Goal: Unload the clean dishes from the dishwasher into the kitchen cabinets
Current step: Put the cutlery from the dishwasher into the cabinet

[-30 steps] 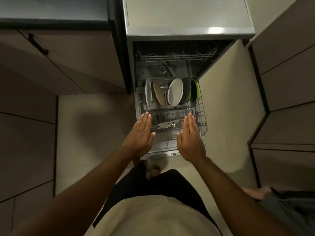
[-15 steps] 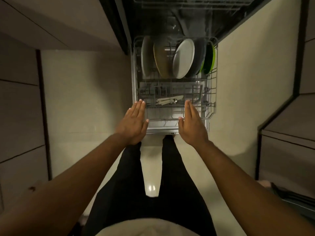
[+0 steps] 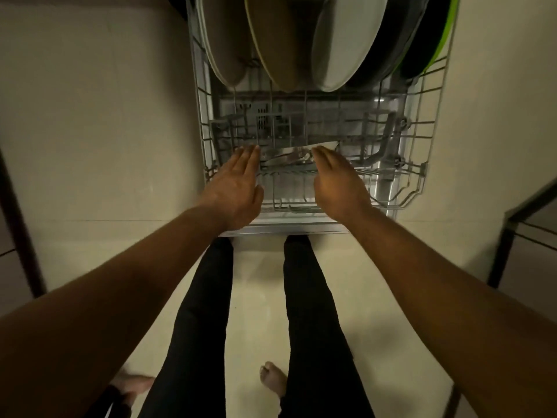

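Both hands hover flat and empty, fingers straight: left hand (image 3: 238, 188), right hand (image 3: 337, 182). The cutlery (image 3: 289, 155) lies crosswise between their fingertips, nearer the right.

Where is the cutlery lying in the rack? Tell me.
In the head view, the cutlery lies in the lower rack, between the left hand and right hand, nearer than the plates.

The wire dish rack (image 3: 434, 122) stands open on top. In the rack's far half, upright plates (image 3: 346, 43) stand edge-on and close together, with only narrow slots between them. The near half holds low grey tines (image 3: 301, 122) and some cutlery (image 3: 289, 156) lying flat; above these the way is open. Pale floor (image 3: 99, 122) lies bare left of the rack.
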The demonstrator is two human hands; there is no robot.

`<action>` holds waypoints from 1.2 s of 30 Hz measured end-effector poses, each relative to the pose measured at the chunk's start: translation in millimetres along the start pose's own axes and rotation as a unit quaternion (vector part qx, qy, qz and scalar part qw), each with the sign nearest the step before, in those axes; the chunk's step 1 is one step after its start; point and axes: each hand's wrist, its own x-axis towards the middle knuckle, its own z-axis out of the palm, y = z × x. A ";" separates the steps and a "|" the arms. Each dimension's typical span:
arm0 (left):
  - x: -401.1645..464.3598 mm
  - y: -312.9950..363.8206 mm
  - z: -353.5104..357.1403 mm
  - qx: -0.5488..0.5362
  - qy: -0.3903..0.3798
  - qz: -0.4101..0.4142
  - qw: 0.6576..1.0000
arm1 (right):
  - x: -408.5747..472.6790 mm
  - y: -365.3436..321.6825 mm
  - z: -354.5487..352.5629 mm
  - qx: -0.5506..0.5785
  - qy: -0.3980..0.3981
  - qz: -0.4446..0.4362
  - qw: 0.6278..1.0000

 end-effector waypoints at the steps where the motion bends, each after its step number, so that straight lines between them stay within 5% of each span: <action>1: 13.4 -1.9 7.8 0.013 -0.006 -0.007 1.000 | 10.8 7.4 9.9 -0.003 -0.011 -0.004 1.000; 11: 91.0 -2.9 54.9 0.043 -0.026 -0.059 0.997 | 68.2 42.6 76.7 -0.051 0.043 -0.065 0.996; 27: 123.1 -16.1 78.1 0.189 0.060 -0.034 0.980 | 89.5 54.9 90.7 -0.110 0.050 -0.081 0.989; 36: 118.8 -17.7 94.1 0.149 0.076 -0.052 0.984 | 91.0 53.1 94.0 -0.157 0.072 -0.103 0.980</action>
